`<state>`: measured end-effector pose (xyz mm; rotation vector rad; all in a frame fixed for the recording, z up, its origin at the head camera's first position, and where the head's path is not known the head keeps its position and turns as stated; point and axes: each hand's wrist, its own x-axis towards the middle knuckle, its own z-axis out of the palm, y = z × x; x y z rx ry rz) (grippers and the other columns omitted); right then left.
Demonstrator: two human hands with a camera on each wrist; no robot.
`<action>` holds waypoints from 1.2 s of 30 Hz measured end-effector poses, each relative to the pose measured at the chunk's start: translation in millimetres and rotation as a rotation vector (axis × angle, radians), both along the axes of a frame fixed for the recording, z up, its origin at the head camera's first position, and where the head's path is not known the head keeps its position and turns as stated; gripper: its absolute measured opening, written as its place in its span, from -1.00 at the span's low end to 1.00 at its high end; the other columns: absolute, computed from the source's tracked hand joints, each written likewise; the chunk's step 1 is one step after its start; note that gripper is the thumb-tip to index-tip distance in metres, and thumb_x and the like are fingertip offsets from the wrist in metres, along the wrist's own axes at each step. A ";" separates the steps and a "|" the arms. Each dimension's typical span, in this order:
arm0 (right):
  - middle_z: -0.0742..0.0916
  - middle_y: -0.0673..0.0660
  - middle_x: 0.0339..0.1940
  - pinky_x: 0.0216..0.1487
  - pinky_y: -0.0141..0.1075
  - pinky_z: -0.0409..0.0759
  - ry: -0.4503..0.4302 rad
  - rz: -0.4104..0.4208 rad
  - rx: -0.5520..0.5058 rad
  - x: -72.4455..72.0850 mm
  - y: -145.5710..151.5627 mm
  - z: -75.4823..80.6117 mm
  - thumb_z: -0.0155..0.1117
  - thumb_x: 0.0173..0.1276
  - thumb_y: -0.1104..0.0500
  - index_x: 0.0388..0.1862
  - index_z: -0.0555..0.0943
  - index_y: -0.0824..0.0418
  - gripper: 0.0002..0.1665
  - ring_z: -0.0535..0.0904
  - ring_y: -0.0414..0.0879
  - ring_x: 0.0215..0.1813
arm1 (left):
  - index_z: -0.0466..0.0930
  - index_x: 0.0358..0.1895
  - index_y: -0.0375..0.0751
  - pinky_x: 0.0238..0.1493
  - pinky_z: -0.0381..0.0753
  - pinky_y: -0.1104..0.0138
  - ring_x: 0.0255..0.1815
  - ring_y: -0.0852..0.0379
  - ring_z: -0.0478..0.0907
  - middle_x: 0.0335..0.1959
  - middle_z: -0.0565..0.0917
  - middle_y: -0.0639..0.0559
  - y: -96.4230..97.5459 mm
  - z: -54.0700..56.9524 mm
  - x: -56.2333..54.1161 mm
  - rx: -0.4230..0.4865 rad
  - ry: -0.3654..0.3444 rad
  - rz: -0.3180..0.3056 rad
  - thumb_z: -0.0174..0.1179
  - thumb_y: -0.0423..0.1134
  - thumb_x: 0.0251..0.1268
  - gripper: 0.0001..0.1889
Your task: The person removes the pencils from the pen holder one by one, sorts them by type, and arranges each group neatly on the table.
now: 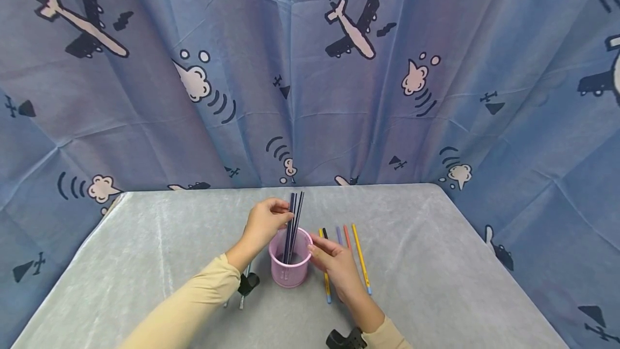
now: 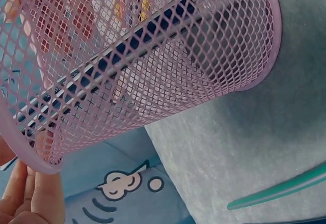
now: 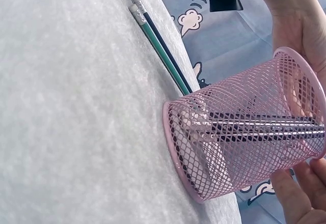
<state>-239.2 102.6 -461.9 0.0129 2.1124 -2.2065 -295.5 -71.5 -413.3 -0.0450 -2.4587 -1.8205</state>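
Note:
A pink mesh pencil cup [image 1: 289, 273] stands on the grey cloth, with several dark pencils [image 1: 293, 230] leaning inside, eraser ends down. My left hand [image 1: 261, 228] is above the cup's left rim and pinches the upper part of the dark pencils between thumb and fingers. On the cup's right side, my right hand [image 1: 339, 268] grips the wall near the rim. In the right wrist view, right-hand fingers [image 3: 300, 193] lie against the mesh close to the rim. The left wrist view shows left-hand fingers [image 2: 38, 193] beside the rim.
Right of the cup lie yellow pencils [image 1: 360, 257] with blue ends, plus a red pencil [image 1: 346, 235], a purple one [image 1: 339, 235] and a black one. A green pencil [image 3: 165, 56] and a dark pencil lie to the left. A patterned blue curtain [image 1: 310, 96] hangs behind the table.

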 end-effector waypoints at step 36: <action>0.69 0.33 0.18 0.09 -0.29 0.72 -0.002 -0.011 0.013 0.6 -0.4 0.0 0.29 0.41 0.22 0.24 0.56 0.41 -0.52 0.71 -0.05 0.10 | 0.65 -0.06 -0.44 -0.21 0.79 0.37 -0.30 0.24 0.67 -0.19 0.71 -0.26 -21.6 54.4 14.2 0.146 0.090 0.024 0.32 -0.42 0.23 -0.77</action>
